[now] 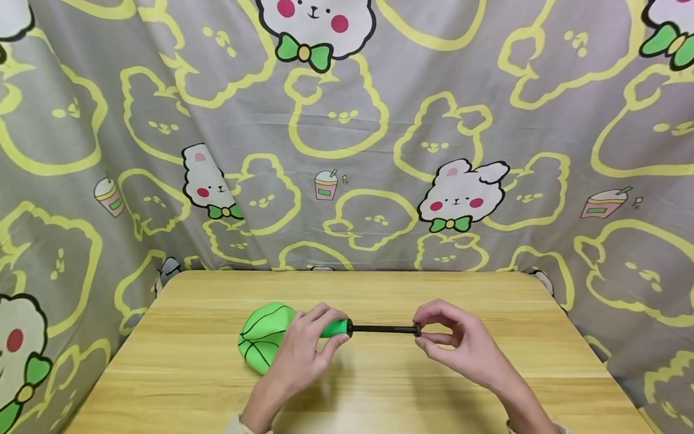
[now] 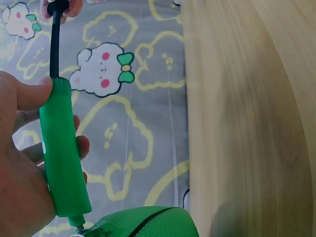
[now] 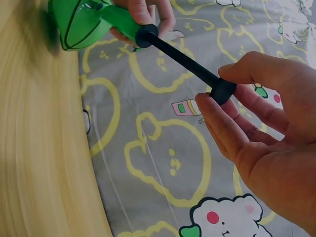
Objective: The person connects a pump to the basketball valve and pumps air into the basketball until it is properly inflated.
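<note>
A small hand pump with a green barrel (image 2: 64, 153) and a black plunger rod (image 1: 382, 329) is held level above the table. My left hand (image 1: 309, 346) grips the barrel, its thumb near the collar where the rod comes out. My right hand (image 1: 461, 340) pinches the black end knob (image 3: 223, 91) between thumb and fingers, with the rod drawn well out. At the barrel's other end hangs a partly deflated green ball (image 1: 260, 337) with black lines, its side dented in. The left wrist view shows the barrel's narrow tip meeting the ball.
The wooden table (image 1: 379, 398) lies beneath both hands. A grey curtain (image 1: 368, 138) with yellow outlines and white cartoon animals hangs behind the table and along its sides.
</note>
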`<state>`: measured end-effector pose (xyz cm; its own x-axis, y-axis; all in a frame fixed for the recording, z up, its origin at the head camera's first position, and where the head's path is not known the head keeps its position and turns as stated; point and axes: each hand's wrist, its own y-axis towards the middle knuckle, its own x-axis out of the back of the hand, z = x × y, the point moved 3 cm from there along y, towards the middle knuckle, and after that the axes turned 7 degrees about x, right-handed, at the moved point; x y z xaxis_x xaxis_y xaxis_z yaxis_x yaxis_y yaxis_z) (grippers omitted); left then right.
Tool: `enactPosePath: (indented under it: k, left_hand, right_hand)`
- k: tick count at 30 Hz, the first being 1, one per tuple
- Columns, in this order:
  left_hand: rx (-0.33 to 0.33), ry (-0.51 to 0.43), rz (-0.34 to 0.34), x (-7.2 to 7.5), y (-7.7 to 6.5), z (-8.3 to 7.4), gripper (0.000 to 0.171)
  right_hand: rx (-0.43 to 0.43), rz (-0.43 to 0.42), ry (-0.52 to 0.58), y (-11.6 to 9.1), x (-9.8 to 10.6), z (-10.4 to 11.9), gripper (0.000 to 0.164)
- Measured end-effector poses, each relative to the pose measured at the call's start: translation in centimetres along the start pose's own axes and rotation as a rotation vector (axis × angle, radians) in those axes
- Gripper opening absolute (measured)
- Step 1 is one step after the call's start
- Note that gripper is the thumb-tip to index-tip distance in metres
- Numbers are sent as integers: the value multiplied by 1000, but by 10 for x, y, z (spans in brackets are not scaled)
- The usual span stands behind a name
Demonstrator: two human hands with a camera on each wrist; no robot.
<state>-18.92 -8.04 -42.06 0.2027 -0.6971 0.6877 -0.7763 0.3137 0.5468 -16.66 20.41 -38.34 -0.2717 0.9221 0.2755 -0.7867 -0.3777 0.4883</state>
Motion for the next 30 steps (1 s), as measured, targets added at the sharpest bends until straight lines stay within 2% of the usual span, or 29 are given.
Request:
enactPosePath:
  k: [7,15,23,30]
  left_hand:
    - [9,0,2,0,0,-2,21]
    - [0,-1,-4,-5,0,-4,22]
    - [-3,-41,-9,-7,0,-9,22]
    - [9,-13,2,-6,-3,-10,22]
  right_hand:
    - [38,13,21,1,4,0,28]
    - [33,-26,71,-1,6,-4,29]
    - [54,-64,78,1,-7,-9,29]
    - [57,-91,65,2,-27,-18,28]
